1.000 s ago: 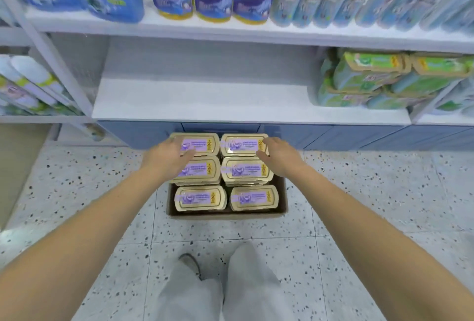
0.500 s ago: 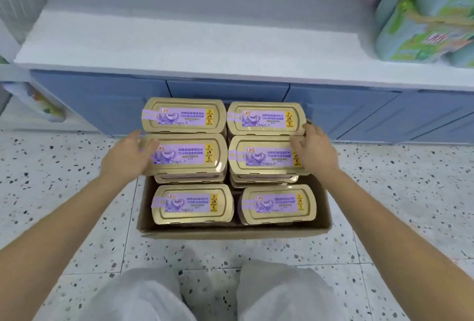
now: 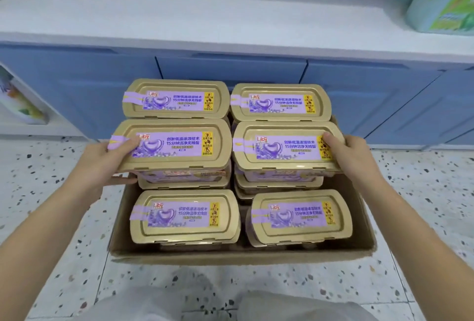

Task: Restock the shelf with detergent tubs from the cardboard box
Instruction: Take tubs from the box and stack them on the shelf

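Observation:
A cardboard box (image 3: 230, 256) on the floor holds several gold-lidded detergent tubs with purple labels. My left hand (image 3: 102, 164) grips the left end of the middle-left tub (image 3: 177, 146), thumb on the lid. My right hand (image 3: 356, 156) grips the right end of the middle-right tub (image 3: 284, 149). Both tubs sit raised above the tubs under them. Two more tubs lie behind (image 3: 177, 99) (image 3: 279, 102) and two in front (image 3: 184, 215) (image 3: 300, 215). The white shelf (image 3: 205, 20) lies bare just beyond the box.
Green-and-teal packs (image 3: 441, 0) stand on the shelf at the far right. Blue cabinet panels (image 3: 230, 69) run below the shelf. A lower side shelf with a pack (image 3: 20, 100) is at the left. The floor is speckled terrazzo; my legs show at the bottom.
The camera has come down closer to the box. Both hands have closed on the ends of the two middle tubs, and these now sit lifted above the layer beneath.

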A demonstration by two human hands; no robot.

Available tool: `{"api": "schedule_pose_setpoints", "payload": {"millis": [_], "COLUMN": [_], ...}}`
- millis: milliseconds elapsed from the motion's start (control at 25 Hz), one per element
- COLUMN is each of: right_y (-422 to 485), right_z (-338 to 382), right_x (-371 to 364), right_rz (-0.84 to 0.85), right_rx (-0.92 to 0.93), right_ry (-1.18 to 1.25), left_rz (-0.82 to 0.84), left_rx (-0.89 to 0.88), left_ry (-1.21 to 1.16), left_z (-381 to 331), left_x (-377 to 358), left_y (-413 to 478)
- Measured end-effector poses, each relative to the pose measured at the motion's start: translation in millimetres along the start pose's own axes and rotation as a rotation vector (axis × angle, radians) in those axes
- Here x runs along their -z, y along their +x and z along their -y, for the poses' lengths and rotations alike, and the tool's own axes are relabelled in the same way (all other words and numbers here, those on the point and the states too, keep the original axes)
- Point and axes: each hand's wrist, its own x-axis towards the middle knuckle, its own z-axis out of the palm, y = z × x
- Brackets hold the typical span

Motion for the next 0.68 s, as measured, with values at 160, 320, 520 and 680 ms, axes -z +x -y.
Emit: {"api": "schedule_pose_setpoints", "payload": {"millis": [160, 320, 520, 680], "right_y": [-2, -3, -9, -4], "right_z": [-5, -7, 0, 25], "right_x": [0, -4, 5, 25], "right_rz": [0.032, -0.004, -0.068, -0.060], "right_rx": [-0.060, -0.016, -0.007, -0.012], "right_ry": [0.098, 0.064, 0.032, 0.037], "left_rz": [0.021, -0.040, -0.106, -0.103], "left_rx": [0.043, 0.016, -0.023, -0.039], "left_ry": [-0.139, -0.157, -0.158, -0.168], "left_z": [1, 2, -5, -25], "left_x": [1, -3, -7, 2], "left_y": [-4, -9, -17, -27]}}
